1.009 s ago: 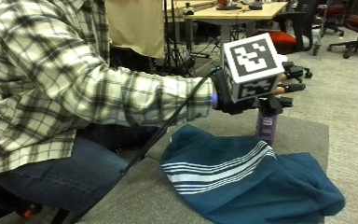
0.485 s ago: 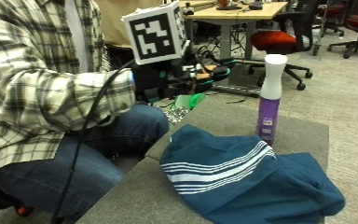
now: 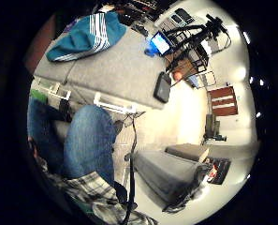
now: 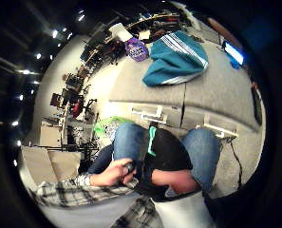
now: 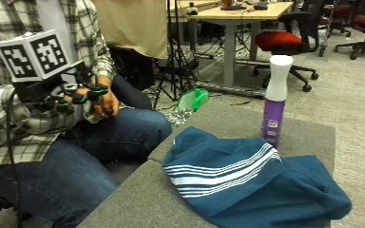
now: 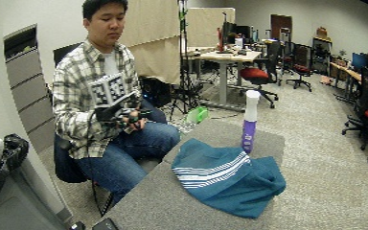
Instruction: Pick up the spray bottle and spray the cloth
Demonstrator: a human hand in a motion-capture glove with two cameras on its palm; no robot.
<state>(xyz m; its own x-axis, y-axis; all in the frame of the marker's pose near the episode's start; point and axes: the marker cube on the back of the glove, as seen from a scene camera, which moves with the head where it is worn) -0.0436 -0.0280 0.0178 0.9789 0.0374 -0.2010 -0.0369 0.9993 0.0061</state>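
A purple spray bottle [image 5: 275, 102] is standing upright on the grey desk [image 5: 233, 122], with open air all around its white top. A teal cloth [image 5: 252, 183] is lying bunched just in front of its base. Bare desk surface is showing on the person's side of the bottle. The gloved hand [image 5: 81, 97] is hovering over the person's lap, well apart from the bottle.

Bright, even overhead light; soft shadows
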